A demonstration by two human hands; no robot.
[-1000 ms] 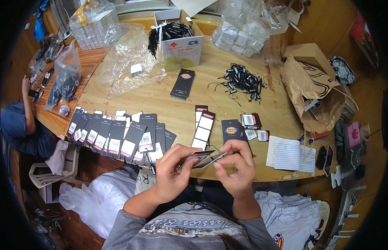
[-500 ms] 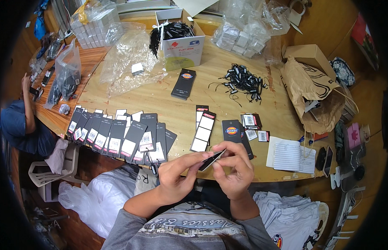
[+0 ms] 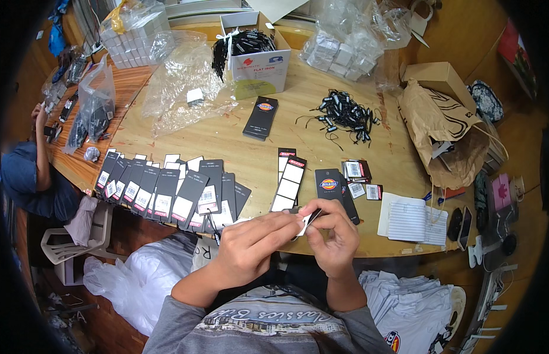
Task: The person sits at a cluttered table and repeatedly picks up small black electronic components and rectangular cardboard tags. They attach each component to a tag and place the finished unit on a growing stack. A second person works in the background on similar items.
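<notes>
At the table's near edge, my left hand (image 3: 251,241) and my right hand (image 3: 332,239) meet around a small black-and-white hang tag (image 3: 310,220). My right thumb and fingers pinch its right end, and my left fingers close over its left part, hiding much of it. Just beyond my hands lie long black hang tags with white label panels (image 3: 290,182). Black tags with a round logo (image 3: 329,184) lie to the right of them. A fanned row of black tags with barcode stickers (image 3: 165,192) spreads along the left edge.
A pile of black tag strings (image 3: 345,115) lies at the back right, near a brown paper bag (image 3: 434,135). A white box (image 3: 260,74) of strings stands at the back. An open notebook (image 3: 413,219) is at right. Another person (image 3: 30,171) sits far left.
My left fingers have moved right and over the tag, covering more of it. The tag is turned, now showing a white side. The things on the table have not moved.
</notes>
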